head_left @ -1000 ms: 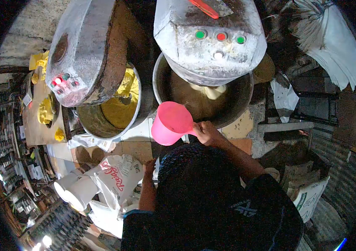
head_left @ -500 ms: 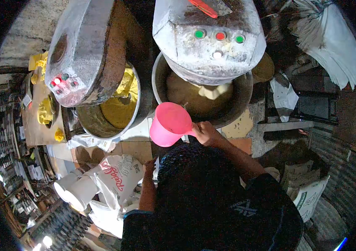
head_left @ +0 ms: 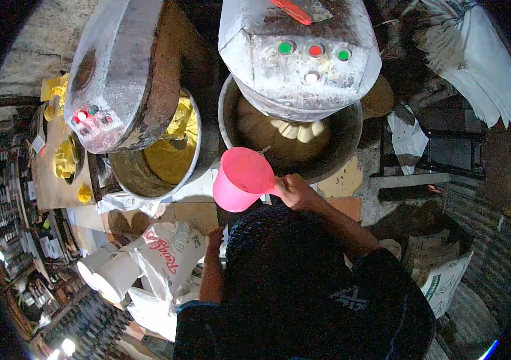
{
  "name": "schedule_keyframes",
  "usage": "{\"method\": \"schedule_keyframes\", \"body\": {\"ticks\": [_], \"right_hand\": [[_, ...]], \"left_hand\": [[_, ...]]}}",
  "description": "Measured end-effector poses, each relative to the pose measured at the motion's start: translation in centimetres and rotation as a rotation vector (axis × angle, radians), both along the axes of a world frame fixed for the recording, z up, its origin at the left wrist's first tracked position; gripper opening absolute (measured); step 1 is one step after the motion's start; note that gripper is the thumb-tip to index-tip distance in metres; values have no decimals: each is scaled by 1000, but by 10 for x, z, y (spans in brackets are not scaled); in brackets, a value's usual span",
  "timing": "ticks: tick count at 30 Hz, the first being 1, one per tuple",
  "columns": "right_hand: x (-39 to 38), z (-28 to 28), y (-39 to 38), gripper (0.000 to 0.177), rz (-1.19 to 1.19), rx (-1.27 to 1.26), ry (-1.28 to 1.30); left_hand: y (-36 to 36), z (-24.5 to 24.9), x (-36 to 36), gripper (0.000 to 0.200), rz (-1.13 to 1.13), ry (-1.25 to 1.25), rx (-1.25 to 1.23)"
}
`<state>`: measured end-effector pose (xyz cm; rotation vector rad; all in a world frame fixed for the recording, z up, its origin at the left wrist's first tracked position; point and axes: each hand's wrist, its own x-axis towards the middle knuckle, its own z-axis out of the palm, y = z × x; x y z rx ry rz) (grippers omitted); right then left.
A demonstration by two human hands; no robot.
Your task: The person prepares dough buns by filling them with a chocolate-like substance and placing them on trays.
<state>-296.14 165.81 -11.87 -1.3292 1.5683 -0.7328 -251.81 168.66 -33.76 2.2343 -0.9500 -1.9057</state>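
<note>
My right hand point(head_left: 293, 191) is closed around the handle of a pink plastic dipper point(head_left: 236, 195). The dipper is held in front of the near rim of a large metal mixing bowl point(head_left: 351, 144), its mouth facing up and no contents discernible. Pale ridged dough point(head_left: 298, 131) shows in that bowl beneath the mixer head point(head_left: 303, 66), which has green and red buttons. Lower down at the left, my left hand point(head_left: 214, 239) is partly hidden beside the dark head covering. Its visible fingers look loosely extended, with nothing seen in them.
To the left, a second mixer point(head_left: 114, 78) stands over a bowl of yellow dough point(head_left: 168, 159). White buckets point(head_left: 116, 276) and a printed sack point(head_left: 171, 255) are at lower left. A red-handled scraper point(head_left: 294, 11) lies on the right mixer. White sacks point(head_left: 477, 66) hang at the right.
In the right bowl the pale dough has changed shape and now shows several rounded ridges. The pink dipper has shifted slightly left with my right hand. My left hand has barely moved.
</note>
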Motion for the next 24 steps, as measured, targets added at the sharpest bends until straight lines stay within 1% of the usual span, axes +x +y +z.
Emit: {"method": "schedule_keyframes", "body": {"ticks": [1, 2, 3, 4, 5, 6, 8, 9, 10, 11, 12, 14, 15, 16, 17, 18, 20, 21, 23, 24], "right_hand": [[-1, 8, -1, 25, -5, 22, -32], [-2, 12, -2, 25, -10, 45, -65], [-1, 9, -2, 25, -10, 46, -64], [0, 2, -2, 24, -6, -5, -49], [1, -4, -1, 24, -3, -58, -33], [2, -11, 1, 24, -2, -59, -33], [4, -15, 2, 27, 25, -109, 49], [6, -16, 5, 27, 26, -109, 50], [9, -6, 6, 28, -18, 8, 117], [9, 4, 5, 29, -62, 124, 184], [7, 14, 1, 29, -59, 121, 187], [2, 28, -6, 30, -41, 107, 23], [3, 19, -5, 30, -36, 105, 27], [6, 2, -1, 27, -59, 44, 9], [8, 0, -1, 25, -82, -16, -11], [6, -1, 1, 25, -81, -16, -10], [3, 22, -5, 23, -22, 16, 22], [4, 25, -6, 23, -22, 17, 22], [5, 29, -7, 32, -60, 7, -98], [4, 31, -7, 32, -60, 8, -98]], "left_hand": [[-2, 0, 1, 25, 18, -68, 41], [-2, 0, 3, 28, 37, -137, 83], [-4, -1, 3, 28, 38, -136, 85], [-4, -15, 11, 28, 67, -129, 129], [-5, -18, 12, 27, 97, -121, 173], [-3, -19, 14, 27, 98, -120, 173], [3, -15, 18, 26, 136, -18, 80], [0, -16, 18, 26, 137, -18, 80], [0, -35, 30, 25, 22, 3, 67], [-3, -37, 30, 25, -91, 24, 53], [0, -37, 29, 25, -88, 26, 51], [1, -4, 4, 24, -16, -44, -87], [4, -7, 5, 24, -12, -40, -89], [9, -14, 10, 24, 100, 14, -89], [11, -19, 14, 23, 211, 68, -87], [11, -25, 17, 23, 213, 68, -87], [9, -30, 21, 23, 157, 29, -5], [7, -31, 24, 23, 157, 29, -4], [4, -31, 27, 28, 96, 125, 29], [6, -31, 26, 28, 97, 125, 30]]}}
